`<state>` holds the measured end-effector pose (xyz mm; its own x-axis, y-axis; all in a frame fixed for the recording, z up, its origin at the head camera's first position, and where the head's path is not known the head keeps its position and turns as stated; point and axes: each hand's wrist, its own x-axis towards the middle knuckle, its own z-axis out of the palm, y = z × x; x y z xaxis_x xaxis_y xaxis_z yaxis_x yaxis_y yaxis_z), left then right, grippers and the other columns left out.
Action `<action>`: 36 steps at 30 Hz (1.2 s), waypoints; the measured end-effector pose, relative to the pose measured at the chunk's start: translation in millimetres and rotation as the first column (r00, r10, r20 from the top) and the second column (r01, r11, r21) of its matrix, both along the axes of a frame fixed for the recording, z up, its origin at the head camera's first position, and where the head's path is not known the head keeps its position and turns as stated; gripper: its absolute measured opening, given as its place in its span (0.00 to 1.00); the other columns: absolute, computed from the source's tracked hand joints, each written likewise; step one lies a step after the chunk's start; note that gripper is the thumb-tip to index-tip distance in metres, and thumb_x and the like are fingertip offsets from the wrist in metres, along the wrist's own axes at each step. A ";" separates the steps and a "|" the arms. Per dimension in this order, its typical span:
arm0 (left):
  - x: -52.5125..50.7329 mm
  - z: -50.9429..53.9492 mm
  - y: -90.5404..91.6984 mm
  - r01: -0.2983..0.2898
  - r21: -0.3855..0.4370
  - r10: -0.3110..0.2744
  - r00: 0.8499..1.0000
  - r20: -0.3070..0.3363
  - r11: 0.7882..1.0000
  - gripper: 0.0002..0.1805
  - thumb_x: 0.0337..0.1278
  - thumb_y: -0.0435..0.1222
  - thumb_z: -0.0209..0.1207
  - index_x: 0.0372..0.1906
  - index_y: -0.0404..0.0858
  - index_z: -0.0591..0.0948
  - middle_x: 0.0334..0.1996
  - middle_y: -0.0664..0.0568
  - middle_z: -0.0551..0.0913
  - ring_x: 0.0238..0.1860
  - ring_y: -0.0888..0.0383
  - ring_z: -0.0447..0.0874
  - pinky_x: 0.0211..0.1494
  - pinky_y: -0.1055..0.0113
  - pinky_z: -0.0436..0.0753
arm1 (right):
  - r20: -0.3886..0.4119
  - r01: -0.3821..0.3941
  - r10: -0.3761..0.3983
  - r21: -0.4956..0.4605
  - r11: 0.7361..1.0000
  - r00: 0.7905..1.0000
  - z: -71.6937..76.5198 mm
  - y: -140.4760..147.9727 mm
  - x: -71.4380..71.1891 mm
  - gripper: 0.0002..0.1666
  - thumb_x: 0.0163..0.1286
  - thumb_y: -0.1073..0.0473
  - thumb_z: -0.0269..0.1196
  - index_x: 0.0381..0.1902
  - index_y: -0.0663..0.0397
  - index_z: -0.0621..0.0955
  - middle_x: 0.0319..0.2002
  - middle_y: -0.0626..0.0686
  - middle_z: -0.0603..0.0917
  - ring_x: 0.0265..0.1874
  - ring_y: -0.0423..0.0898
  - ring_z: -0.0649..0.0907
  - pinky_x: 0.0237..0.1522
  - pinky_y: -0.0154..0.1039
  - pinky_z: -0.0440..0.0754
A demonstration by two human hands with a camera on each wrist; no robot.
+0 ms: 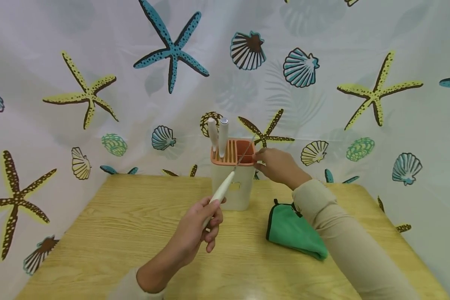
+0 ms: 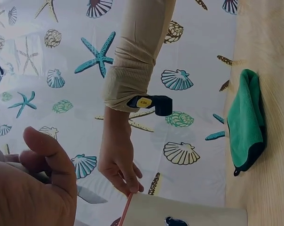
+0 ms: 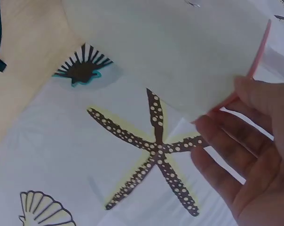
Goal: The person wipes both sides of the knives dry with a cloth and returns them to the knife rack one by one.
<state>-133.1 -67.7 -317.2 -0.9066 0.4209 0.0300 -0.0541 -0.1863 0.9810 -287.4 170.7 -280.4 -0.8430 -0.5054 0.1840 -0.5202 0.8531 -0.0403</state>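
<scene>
A knife with a white handle [image 1: 223, 188] is gripped in my left hand [image 1: 196, 229], low in front of the holder. Its blade, thin in the head view, points up and away across the holder's top; in the left wrist view part of the blade [image 2: 91, 195] shows beyond the fingers. My right hand [image 1: 279, 166] pinches the orange rim of the cream knife holder [image 1: 243, 187] at its right corner. The right wrist view shows thumb and fingers [image 3: 215, 125] at that rim. Two more white-handled utensils [image 1: 223, 137] stand upright in the holder's slotted left side.
A green cloth [image 1: 294, 231] with black edging lies on the wooden table [image 1: 135, 233], right of the holder and beneath the right forearm. Behind the table hangs a white curtain [image 1: 217, 100] printed with starfish and shells. The holder's right side has an open orange compartment [image 1: 243, 148].
</scene>
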 end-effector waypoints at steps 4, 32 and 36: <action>-1.0 6.2 0.6 -0.027 -0.029 0.028 0.999 0.034 0.999 0.23 0.81 0.46 0.37 0.62 0.30 0.63 0.25 0.57 0.60 0.17 0.68 0.56 0.15 0.76 0.68 | 0.046 0.008 -0.011 0.061 0.998 0.999 11.3 -5.8 -2.3 0.17 0.74 0.55 0.61 0.55 0.55 0.85 0.56 0.58 0.84 0.52 0.55 0.85 0.46 0.52 0.87; 2.9 9.4 6.8 -0.149 0.040 0.144 0.983 0.114 0.988 0.17 0.81 0.44 0.35 0.58 0.36 0.63 0.24 0.56 0.60 0.17 0.66 0.58 0.14 0.75 0.69 | 0.087 0.031 -0.037 0.068 0.997 0.996 6.7 -6.7 -2.1 0.20 0.75 0.54 0.59 0.60 0.55 0.82 0.60 0.59 0.83 0.53 0.56 0.85 0.48 0.53 0.86; 1.9 14.8 6.3 -0.135 0.035 0.131 0.985 0.111 0.990 0.16 0.81 0.45 0.35 0.63 0.42 0.56 0.24 0.56 0.61 0.17 0.66 0.58 0.14 0.74 0.70 | 0.088 0.038 -0.044 0.065 0.997 0.995 8.0 -5.6 -1.1 0.20 0.75 0.55 0.60 0.60 0.55 0.82 0.60 0.59 0.83 0.54 0.56 0.85 0.49 0.53 0.86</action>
<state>-131.2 -61.4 -302.4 -0.9533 0.2969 -0.0557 -0.1311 -0.2404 0.9618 -288.5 165.1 -272.4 -0.8750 -0.4780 0.0761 -0.4812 0.8761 -0.0304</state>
